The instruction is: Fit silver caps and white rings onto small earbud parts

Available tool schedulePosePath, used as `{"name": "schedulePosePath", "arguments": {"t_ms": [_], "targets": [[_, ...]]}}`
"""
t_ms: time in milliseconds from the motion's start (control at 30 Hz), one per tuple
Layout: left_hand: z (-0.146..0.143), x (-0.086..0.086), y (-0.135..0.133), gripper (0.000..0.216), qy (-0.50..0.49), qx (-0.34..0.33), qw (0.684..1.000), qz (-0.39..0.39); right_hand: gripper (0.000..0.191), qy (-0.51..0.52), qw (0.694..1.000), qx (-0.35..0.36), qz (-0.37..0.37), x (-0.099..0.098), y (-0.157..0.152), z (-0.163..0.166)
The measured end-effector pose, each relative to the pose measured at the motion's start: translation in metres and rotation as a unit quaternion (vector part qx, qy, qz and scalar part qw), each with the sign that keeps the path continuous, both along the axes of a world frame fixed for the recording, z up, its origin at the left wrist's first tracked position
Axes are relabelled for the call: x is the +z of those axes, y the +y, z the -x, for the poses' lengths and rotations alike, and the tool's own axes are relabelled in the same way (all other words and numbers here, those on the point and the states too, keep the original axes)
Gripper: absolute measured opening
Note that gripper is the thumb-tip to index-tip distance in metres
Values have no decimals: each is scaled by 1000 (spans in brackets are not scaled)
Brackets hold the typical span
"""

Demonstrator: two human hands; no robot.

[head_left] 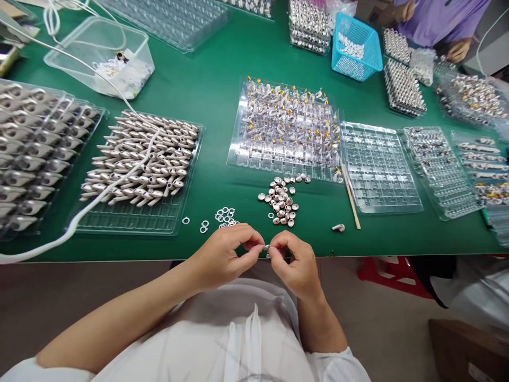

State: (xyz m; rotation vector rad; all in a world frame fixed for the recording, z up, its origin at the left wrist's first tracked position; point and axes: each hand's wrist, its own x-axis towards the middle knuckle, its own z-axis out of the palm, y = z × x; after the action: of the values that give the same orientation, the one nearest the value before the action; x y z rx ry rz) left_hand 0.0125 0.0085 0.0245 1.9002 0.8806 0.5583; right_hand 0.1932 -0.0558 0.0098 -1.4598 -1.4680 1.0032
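Observation:
My left hand (233, 253) and my right hand (296, 262) meet at the table's front edge, fingers pinched. Between their fingertips is a small pale, shiny part (266, 247), mostly covered, so I cannot tell its exact kind. Just beyond lies a loose pile of small round champagne-coloured caps (280, 200). Thin white rings (225, 214) are scattered past my left hand, and a single white ring (271, 215) sits beside the caps. To the right of my right hand rests a white earbud-like piece (338, 228).
Ahead stands a clear tray of small parts with yellow tabs (286, 127), a wooden stick (350, 196) at its right. A white cable (91, 212) crosses a tray of metallic stems (147, 159). A blue basket (356, 66) stands near a person in purple (441, 24).

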Motion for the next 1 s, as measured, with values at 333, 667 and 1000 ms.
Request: {"name": "schedulePosePath", "arguments": {"t_ms": [333, 667, 1000], "targets": [[4, 5, 0, 16, -22, -43, 991, 125, 9, 146, 987, 36, 59, -6, -3, -3], [2, 7, -2, 15, -44, -38, 989, 135, 12, 294, 951, 67, 66, -14, -1, 2], [28, -21, 24, 13, 205, 138, 941, -230, 7, 334, 939, 62, 47, -16, -4, -4]]}}
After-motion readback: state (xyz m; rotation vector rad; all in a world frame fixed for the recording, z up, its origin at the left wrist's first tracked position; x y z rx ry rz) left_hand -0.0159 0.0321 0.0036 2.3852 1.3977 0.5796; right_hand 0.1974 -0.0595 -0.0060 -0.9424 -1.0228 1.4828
